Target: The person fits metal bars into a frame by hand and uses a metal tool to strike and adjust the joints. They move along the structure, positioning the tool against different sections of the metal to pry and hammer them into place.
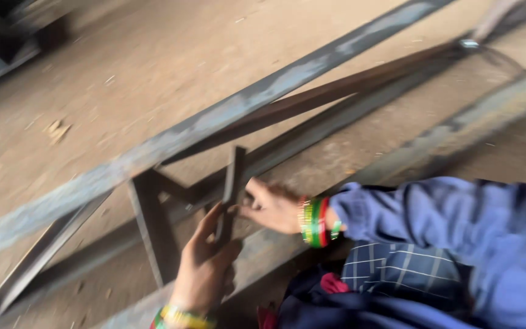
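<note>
From the head camera you see two hands and one short flat metal strip [234, 183], standing nearly upright against a steel frame [153, 146] of several long bars on the ground. Your left hand [205, 262] is wrapped around the strip's lower end, fingers clamped on it. Your right hand [272, 207] touches the strip just beside its middle; blur hides whether those fingers close.

One view only, from a camera worn on the person's head. It looks steeply down and forward, tilted so the long metal frame [226, 122] runs diagonally from lower left to upper right. It sits close: the left hand [205, 265] and right hand [272, 207] fill the near centre, with the dusty floor [153, 55] beyond. The picture is motion-blurred.
</note>
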